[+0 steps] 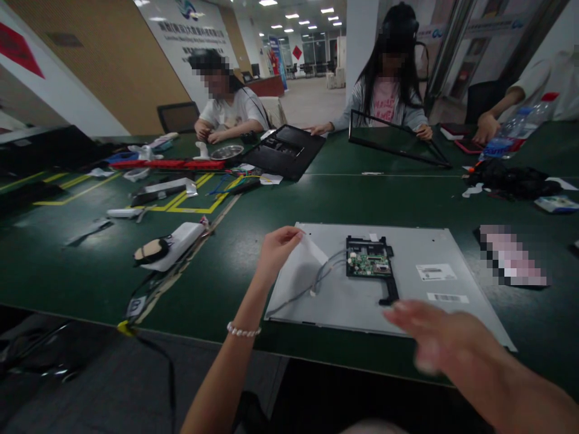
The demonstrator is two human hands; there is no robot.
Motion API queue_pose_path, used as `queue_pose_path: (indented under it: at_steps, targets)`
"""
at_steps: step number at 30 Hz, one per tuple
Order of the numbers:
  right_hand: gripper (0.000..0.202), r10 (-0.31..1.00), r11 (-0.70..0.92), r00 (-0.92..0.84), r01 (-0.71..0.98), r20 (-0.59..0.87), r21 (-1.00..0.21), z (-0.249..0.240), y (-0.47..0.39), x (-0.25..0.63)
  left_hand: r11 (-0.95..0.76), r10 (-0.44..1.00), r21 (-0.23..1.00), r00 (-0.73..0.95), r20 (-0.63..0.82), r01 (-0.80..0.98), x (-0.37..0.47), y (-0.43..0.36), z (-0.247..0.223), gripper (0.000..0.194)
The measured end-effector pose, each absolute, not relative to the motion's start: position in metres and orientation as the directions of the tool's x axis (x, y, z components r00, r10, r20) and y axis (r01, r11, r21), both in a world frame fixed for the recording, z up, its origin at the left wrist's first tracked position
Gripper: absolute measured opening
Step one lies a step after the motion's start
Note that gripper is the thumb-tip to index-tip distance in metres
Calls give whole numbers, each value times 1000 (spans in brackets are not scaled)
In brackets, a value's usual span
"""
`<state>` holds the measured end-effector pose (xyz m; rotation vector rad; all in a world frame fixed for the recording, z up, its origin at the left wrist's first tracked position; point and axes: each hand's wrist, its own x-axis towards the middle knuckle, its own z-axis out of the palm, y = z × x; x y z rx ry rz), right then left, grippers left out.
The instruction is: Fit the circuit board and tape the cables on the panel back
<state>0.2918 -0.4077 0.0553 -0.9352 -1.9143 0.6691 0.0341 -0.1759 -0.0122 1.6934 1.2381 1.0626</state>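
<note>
A grey metal panel [335,307] lies flat on the green table. On it sits a black bracket [392,289] with a green circuit board [368,263], and grey cables [319,278] run from the board to the left. At the panel's upper left edge, my left hand [283,244] pinches the corner of a thin whitish sheet [314,248]. Blurred by motion, my right hand [434,337] hovers over the panel's lower right part, below the bracket, its fingers stretched forward with nothing visible in them.
Across the green table [316,202] two people handle a black casing [287,150] and a black frame [398,141]. A phone-like object [511,256] lies right of the panel, a white power strip [181,241] left. Bottles [520,129] stand far right, near another person's hand.
</note>
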Motion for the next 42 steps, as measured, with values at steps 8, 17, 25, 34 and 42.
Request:
queue_pose_path:
  at_steps: [8, 17, 25, 34, 42]
  targets:
    - [49, 921, 386, -275, 738, 275, -554, -22, -336, 255, -276, 934, 821, 341, 107, 499, 50, -207, -44, 18]
    - [53, 872, 490, -444, 799, 207, -348, -44, -332, 231, -420, 906, 646, 329, 265, 638, 54, -220, -31, 38]
    - [58, 883, 469, -415, 787, 218, -400, -50, -334, 224, -514, 850, 391, 393, 349, 764, 71, -285, -23, 26]
    - [61, 885, 465, -427, 794, 185, -392, -54, -334, 222, -357, 923, 190, 314, 224, 915, 83, -282, -54, 38]
    - [73, 906, 424, -378, 810, 191, -406, -57, -351, 219, -317, 943, 256, 275, 186, 913, 88, -281, -49, 38]
